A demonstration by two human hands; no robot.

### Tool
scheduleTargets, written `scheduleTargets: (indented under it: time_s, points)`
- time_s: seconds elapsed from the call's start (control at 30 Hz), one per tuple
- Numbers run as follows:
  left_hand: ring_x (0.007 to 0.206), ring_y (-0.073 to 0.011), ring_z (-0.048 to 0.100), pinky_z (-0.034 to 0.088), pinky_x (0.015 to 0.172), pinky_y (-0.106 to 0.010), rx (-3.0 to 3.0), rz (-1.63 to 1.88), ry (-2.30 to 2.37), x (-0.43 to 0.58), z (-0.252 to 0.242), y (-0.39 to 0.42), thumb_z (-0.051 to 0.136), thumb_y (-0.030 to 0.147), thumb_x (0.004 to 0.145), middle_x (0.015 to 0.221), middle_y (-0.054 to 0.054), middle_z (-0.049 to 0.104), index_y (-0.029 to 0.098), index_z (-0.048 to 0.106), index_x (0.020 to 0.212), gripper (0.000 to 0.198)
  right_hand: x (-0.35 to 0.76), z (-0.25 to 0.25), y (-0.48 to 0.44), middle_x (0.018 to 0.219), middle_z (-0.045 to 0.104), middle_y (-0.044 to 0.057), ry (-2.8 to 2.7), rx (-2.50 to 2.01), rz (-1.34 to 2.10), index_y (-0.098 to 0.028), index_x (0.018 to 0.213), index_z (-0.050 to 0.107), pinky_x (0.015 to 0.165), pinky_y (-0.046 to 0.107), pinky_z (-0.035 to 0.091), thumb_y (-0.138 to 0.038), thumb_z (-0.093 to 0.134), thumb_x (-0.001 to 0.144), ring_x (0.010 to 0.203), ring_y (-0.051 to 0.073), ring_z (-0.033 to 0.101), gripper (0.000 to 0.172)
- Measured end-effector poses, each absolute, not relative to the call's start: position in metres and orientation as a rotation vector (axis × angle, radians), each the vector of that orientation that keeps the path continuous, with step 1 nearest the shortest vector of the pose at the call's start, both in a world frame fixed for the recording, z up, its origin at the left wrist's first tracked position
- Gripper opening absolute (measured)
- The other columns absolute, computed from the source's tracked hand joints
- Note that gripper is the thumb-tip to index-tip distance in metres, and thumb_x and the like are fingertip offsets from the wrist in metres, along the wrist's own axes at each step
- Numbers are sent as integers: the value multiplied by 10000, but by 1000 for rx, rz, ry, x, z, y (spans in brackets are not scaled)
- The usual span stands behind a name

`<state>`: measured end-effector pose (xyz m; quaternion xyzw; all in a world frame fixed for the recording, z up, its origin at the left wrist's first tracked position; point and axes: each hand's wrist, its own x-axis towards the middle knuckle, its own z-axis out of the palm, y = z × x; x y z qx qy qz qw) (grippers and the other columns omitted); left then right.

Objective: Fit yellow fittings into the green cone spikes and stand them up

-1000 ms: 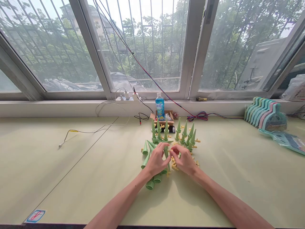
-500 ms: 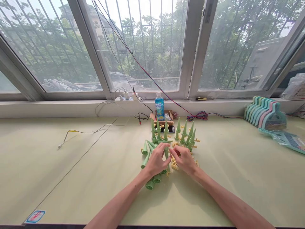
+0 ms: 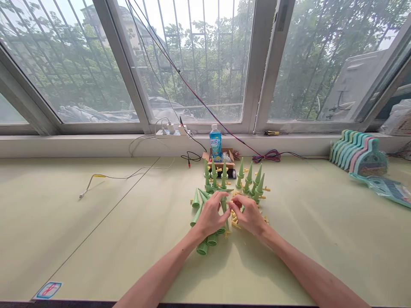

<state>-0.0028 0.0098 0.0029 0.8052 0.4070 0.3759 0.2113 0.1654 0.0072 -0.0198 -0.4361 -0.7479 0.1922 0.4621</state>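
My left hand (image 3: 212,216) curves its fingers and thumb around a green cone (image 3: 224,206) that points down towards the table. My right hand (image 3: 246,212) is pinched beside it, with a small yellow piece (image 3: 230,202) between the two hands. Loose green cones (image 3: 202,248) lie below and left of my left hand. Small yellow pieces (image 3: 235,221) are heaped under my right hand. Behind the hands, several green cones (image 3: 249,176) stand upright with yellow pieces sticking out of their sides.
A blue bottle (image 3: 215,143) stands by an open cardboard box (image 3: 228,161), with a dark phone (image 3: 230,173) in front. Coiled cable (image 3: 267,155) lies behind. Pastel hanger-shaped items (image 3: 362,154) and a teal packaged item (image 3: 382,187) are at the right.
The yellow piece between my fingertips now shows more clearly. Both hands stay in nearly the same place, and the view has shifted slightly.
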Motion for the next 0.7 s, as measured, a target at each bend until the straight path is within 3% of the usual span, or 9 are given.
scheduleTargets:
  time_s: [0.47,0.7]
  points:
    - [594,-84,415,419,600,-233,2310,1051,1110,-3,4,9,564,167,840,1003,-12,583,218,538,1117,283,166,-18,8,574,457,-33,-1819,-1080,507,-188,630,455,521,249,284,-267,466,953,535,110,385,332]
    - [642,-97,514,455,613,-236,2389,1068,1081,-3,5,8,557,141,844,1029,-24,601,221,544,1117,284,165,-18,8,547,371,-50,-1835,-1063,493,-191,605,350,504,259,230,-269,448,969,505,94,298,385]
